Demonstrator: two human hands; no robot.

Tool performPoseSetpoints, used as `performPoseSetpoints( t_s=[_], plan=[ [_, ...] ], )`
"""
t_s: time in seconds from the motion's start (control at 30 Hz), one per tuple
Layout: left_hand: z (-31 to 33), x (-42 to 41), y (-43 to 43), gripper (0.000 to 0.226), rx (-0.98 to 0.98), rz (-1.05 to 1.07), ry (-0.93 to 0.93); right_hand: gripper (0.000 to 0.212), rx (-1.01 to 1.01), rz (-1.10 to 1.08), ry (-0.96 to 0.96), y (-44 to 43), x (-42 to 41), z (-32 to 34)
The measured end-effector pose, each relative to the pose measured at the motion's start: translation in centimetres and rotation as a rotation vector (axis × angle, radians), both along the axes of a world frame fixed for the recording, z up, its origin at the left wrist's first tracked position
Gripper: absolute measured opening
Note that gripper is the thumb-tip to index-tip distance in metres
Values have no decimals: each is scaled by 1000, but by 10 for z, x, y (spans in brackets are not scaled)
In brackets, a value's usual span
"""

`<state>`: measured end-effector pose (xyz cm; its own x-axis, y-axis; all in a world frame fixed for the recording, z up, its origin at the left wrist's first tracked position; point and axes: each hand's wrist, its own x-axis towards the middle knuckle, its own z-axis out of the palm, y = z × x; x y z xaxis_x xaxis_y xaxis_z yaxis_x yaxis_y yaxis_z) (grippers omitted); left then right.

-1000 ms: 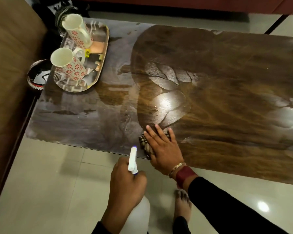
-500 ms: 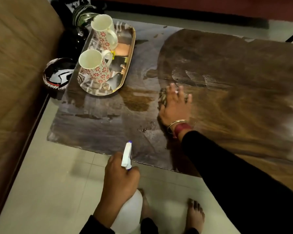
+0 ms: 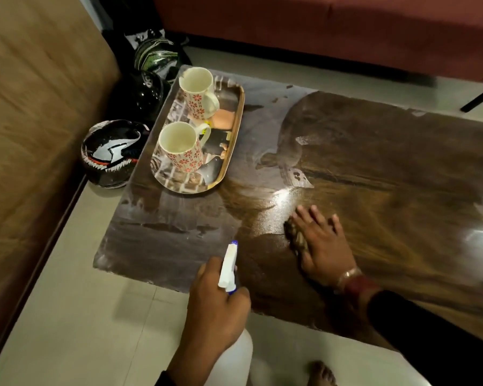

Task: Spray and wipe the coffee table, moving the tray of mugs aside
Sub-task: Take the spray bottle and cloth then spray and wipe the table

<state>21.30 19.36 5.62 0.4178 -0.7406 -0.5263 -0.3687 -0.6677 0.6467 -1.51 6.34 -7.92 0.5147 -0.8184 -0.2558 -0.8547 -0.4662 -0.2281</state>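
Note:
The dark wooden coffee table (image 3: 388, 168) has a wet, shiny patch in its middle and a dull dusty strip along its left end. A shiny oval tray (image 3: 229, 151) at the far left corner carries two white mugs with red flowers (image 3: 180, 147) (image 3: 197, 91). My right hand (image 3: 322, 245) lies flat, fingers straight, pressing a brown cloth (image 3: 293, 232) onto the table near the front edge. My left hand (image 3: 215, 296) grips a white spray bottle (image 3: 229, 264) with a blue tip, held just in front of the table's edge.
A tan sofa (image 3: 34, 135) runs along the left. A dark red sofa (image 3: 332, 32) stands behind the table. Helmets (image 3: 112, 151) (image 3: 154, 55) sit on the floor by the table's left corner. My bare foot (image 3: 322, 371) is on the pale tiled floor.
My right hand drew the cloth back from the far middle of the table toward the front edge. The left hand kept holding the bottle in about the same place.

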Motion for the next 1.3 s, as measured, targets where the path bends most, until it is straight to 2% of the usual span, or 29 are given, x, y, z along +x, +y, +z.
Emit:
performPoseSetpoints(
  t_s=[0.1,0.2,0.33,0.47,0.57,0.63,0.77,0.87,0.93,1.07,1.1,1.17,1.23,1.3],
  plan=[
    [0,6,-6,31,2,-13,-35,72,-39,-319,20,-88,34,8],
    [0,8,-19,38,11,6,-34,72,-44,-334,35,-136,98,15],
    [3,8,-46,39,-38,41,-20,74,-25,69,-66,-88,146,15],
    [12,9,-73,20,-85,61,-18,66,16,416,-131,2,88,6],
    [8,13,-93,17,-62,80,-8,62,0,604,-106,-14,37,0],
    [5,12,-103,20,-106,79,-12,63,-50,542,-87,-66,33,-1],
    [-1,5,-120,23,-235,93,-71,67,-87,177,-33,-210,79,1],
    [-6,3,-135,19,-186,150,-58,69,-59,-14,28,-294,127,7],
    [-8,0,-145,22,-180,168,-81,74,-60,-40,32,-306,153,8],
    [-6,-7,-165,44,-234,95,-138,78,-90,239,-10,-233,153,3],
    [-5,-7,-170,43,-248,93,-132,76,-69,332,-57,-206,143,1],
    [-1,-7,-179,26,-295,105,-61,73,-27,521,-121,-172,114,1],
    [0,-7,-184,23,-278,110,-13,73,-10,654,-123,-175,86,-2],
    [-3,-7,-191,21,-254,90,9,72,-50,564,-121,-214,72,-3]
  ],
)
